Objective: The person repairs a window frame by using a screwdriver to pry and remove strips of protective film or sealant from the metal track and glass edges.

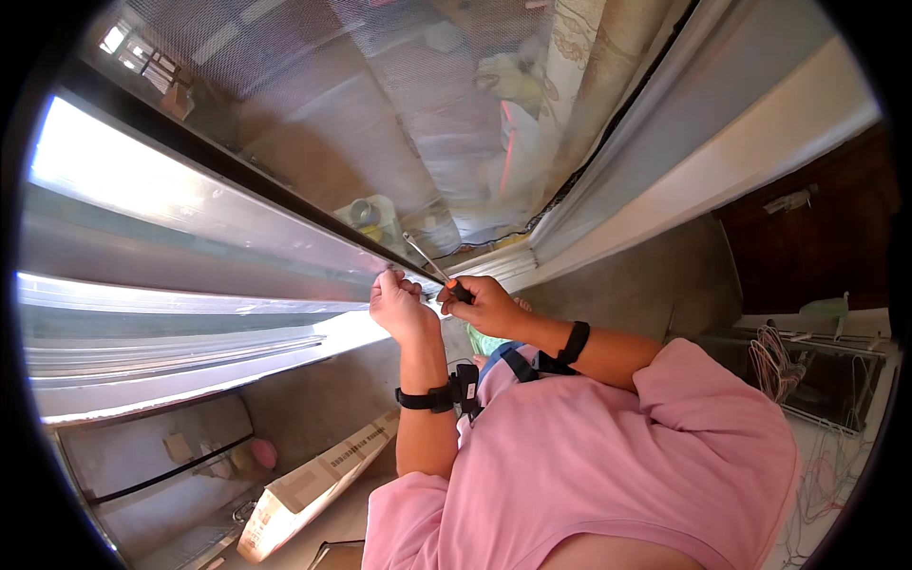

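My right hand point(489, 309) is closed around the black and orange handle of a screwdriver point(458, 289). Its metal shaft slants up and left, across the dark lower edge of a window pane point(332, 142). Just left of it, my left hand point(397, 304) is raised against the silver metal window frame point(237, 228), fingers curled together. Whatever those fingers pinch, if anything, is too small or hidden to make out. The screwdriver's tip lies over the pane; whether it touches the glass I cannot tell.
A long cardboard box point(328, 465) lies at the lower left, beside a glazed panel point(161, 475). Bundled cables point(774, 366) hang at the right, near a dark brown panel point(817, 242). A pale sill point(684, 199) runs along the window's right side.
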The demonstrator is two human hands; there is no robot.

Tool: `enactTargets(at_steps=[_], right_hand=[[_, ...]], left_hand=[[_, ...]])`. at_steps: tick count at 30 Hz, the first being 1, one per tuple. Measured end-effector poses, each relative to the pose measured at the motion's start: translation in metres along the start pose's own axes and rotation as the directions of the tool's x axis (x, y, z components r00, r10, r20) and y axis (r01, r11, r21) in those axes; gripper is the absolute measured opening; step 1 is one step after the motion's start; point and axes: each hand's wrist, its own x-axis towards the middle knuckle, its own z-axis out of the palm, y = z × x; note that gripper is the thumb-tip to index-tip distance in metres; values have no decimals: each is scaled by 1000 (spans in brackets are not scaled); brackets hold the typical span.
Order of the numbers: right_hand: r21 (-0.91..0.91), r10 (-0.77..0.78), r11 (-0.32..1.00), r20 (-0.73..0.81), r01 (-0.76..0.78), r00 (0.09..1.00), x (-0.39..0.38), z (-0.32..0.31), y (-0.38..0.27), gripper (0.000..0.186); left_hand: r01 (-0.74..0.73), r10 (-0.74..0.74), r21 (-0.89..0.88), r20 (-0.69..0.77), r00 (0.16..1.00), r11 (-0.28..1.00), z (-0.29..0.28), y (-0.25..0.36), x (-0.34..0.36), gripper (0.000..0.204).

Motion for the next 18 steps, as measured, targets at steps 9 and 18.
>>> enactTargets(at_steps=[9, 18], right_hand=[[-65, -17, 998, -19, 16, 1000, 0, -1, 1, 16], [-28, 0, 1000, -10, -1, 1000, 1, 0, 1, 17]], left_hand=[[2, -2, 3, 3, 1000, 1000, -11, -10, 1, 12], [-101, 100, 24, 64, 993, 995, -16, -9, 4, 17]])
